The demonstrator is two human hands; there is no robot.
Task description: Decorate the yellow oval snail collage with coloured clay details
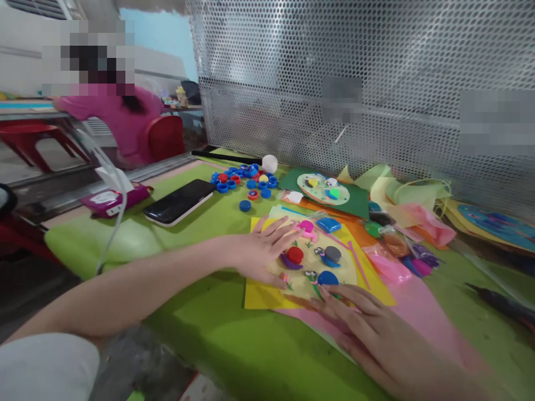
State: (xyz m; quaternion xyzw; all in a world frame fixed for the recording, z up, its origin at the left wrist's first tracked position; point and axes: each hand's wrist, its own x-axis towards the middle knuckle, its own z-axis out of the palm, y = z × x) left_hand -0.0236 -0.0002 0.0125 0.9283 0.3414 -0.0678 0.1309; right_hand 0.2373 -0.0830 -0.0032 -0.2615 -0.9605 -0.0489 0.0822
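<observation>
Left hand: grip's wide, fingers spread flat over the left side of the yellow card
Right hand: fingertips down by the blue snail, honestly can't tell if they're pinching anything
Card: sits near the table's front edge, pink sheet poking out beside it
Other snails: red and grey ones, also on the card
Caps: loose bunch toward the table's far edge
Phone: over toward the left edge
</observation>
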